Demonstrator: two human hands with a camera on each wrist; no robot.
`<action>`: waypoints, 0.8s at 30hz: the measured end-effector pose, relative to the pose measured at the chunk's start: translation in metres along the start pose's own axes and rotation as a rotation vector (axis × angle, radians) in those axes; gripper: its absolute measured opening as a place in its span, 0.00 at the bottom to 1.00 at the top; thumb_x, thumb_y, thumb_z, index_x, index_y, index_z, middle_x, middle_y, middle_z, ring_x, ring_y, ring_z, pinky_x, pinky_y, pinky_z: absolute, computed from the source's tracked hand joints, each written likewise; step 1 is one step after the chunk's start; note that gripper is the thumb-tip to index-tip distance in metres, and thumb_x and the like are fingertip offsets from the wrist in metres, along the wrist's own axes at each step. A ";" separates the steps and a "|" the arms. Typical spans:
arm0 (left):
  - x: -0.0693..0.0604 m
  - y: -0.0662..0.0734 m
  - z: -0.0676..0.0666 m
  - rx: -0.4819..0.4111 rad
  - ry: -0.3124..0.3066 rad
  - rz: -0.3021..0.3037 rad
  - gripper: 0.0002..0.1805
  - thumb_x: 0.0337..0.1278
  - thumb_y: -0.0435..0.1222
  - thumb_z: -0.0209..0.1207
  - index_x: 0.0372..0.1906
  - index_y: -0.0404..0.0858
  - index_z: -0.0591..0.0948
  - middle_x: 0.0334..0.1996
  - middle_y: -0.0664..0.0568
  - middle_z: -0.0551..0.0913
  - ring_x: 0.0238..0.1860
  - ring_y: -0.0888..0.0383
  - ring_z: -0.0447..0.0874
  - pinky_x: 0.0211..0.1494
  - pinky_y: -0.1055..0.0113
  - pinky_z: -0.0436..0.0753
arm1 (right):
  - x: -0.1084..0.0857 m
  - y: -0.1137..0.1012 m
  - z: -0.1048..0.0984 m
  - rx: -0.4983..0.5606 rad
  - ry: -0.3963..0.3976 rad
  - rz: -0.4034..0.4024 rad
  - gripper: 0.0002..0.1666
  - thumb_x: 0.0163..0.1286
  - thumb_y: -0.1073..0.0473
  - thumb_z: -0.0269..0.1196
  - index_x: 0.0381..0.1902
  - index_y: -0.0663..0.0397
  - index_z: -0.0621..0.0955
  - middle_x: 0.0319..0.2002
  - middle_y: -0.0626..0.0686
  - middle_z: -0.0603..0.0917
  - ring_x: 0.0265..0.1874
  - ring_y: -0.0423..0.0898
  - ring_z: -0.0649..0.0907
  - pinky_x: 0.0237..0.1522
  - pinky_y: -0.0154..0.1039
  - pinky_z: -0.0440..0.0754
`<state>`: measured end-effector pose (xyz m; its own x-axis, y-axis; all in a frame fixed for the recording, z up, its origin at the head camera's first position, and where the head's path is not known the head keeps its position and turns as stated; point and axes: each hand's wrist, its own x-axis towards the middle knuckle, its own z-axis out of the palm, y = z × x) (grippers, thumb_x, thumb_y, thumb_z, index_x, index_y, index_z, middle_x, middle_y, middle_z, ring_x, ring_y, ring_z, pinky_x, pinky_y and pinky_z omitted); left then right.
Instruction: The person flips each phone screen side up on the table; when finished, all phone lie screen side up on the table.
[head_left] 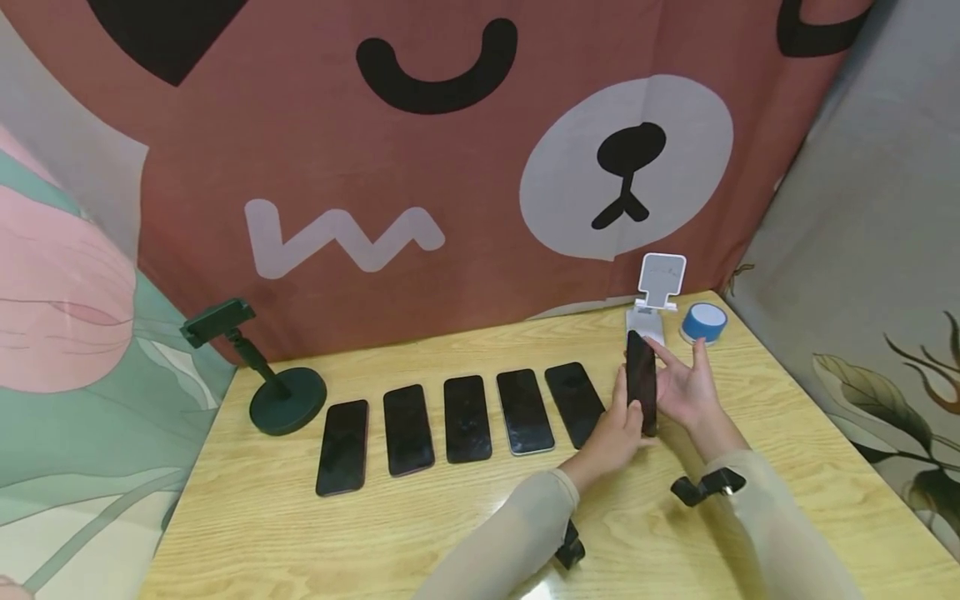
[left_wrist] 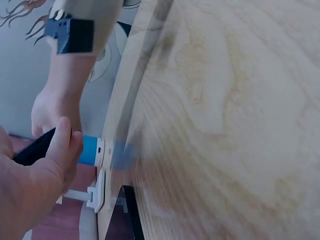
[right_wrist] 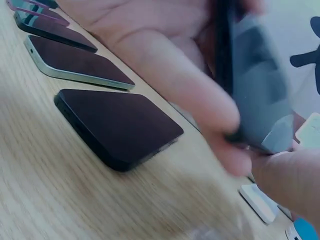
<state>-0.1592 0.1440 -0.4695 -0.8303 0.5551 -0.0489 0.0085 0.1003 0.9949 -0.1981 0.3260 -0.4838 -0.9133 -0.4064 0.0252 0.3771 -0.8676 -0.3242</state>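
Over the right part of the table, my left hand grips a dark smartphone, raised and tilted on its edge. Its thumb and fingers lie along the phone's sides in the right wrist view, where the phone is blurred. My right hand is at the phone's other side, fingers reaching to it and thumb standing away from it; part of this hand is hidden behind the phone. A white folding phone stand stands just behind the held phone. Nearest my left hand on the table lies a black smartphone.
Several more smartphones lie face up in a row to the left. A dark green round-based stand is at the far left. A blue and white round object sits at the back right corner. A printed cloth hangs behind the table.
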 end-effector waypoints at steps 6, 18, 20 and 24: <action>0.005 -0.005 -0.004 -0.026 0.052 -0.088 0.33 0.74 0.35 0.41 0.76 0.51 0.42 0.70 0.37 0.57 0.32 0.54 0.87 0.50 0.72 0.76 | -0.006 -0.006 -0.003 0.006 -0.067 0.038 0.54 0.58 0.19 0.38 0.63 0.54 0.71 0.59 0.67 0.72 0.60 0.61 0.71 0.60 0.59 0.65; 0.006 -0.011 -0.007 -0.054 0.056 -0.149 0.40 0.65 0.31 0.53 0.76 0.48 0.47 0.69 0.39 0.60 0.34 0.55 0.86 0.39 0.69 0.81 | -0.008 -0.017 -0.002 -0.067 -0.032 0.057 0.51 0.56 0.21 0.48 0.63 0.53 0.72 0.60 0.65 0.72 0.62 0.61 0.70 0.62 0.57 0.63; 0.005 -0.010 -0.006 -0.020 0.049 -0.156 0.41 0.65 0.33 0.54 0.76 0.47 0.47 0.69 0.41 0.61 0.33 0.57 0.86 0.39 0.71 0.80 | -0.008 -0.020 -0.003 -0.061 -0.059 0.069 0.52 0.57 0.21 0.48 0.63 0.54 0.71 0.61 0.66 0.71 0.63 0.61 0.69 0.63 0.57 0.62; 0.005 -0.009 -0.004 0.042 0.047 -0.139 0.41 0.63 0.35 0.56 0.75 0.44 0.48 0.69 0.41 0.60 0.32 0.59 0.85 0.39 0.72 0.79 | -0.007 -0.026 -0.007 -0.016 -0.146 0.102 0.55 0.58 0.20 0.42 0.65 0.58 0.68 0.63 0.68 0.68 0.65 0.63 0.65 0.65 0.59 0.57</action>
<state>-0.1656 0.1420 -0.4778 -0.8502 0.4945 -0.1805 -0.0857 0.2082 0.9743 -0.2022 0.3533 -0.4822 -0.8380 -0.5304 0.1284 0.4631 -0.8157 -0.3467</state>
